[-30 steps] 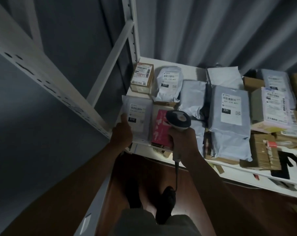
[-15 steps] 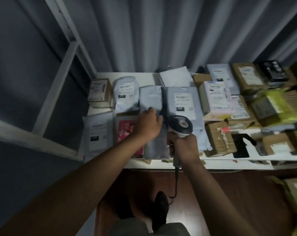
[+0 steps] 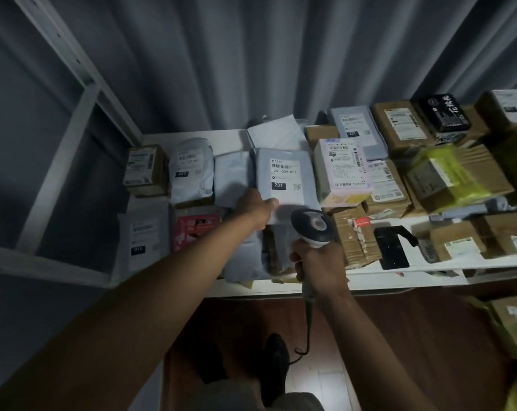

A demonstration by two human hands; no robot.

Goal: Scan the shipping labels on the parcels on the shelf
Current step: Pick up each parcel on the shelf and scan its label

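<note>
The right hand point(image 3: 319, 262) still grips the barcode scanner point(image 3: 312, 228) at the shelf point(image 3: 281, 287) edge. The left hand point(image 3: 255, 209) has moved right off the plain mailer point(image 3: 232, 179) and now holds the near edge of the grey parcel point(image 3: 284, 176) labelled 231, mid-shelf.

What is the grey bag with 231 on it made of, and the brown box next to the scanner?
The grey bag looks like thin, soft plastic film: it creases and shines slightly. The brown box looks like matte cardboard wrapped in tape, with ridged bands across it.
</note>
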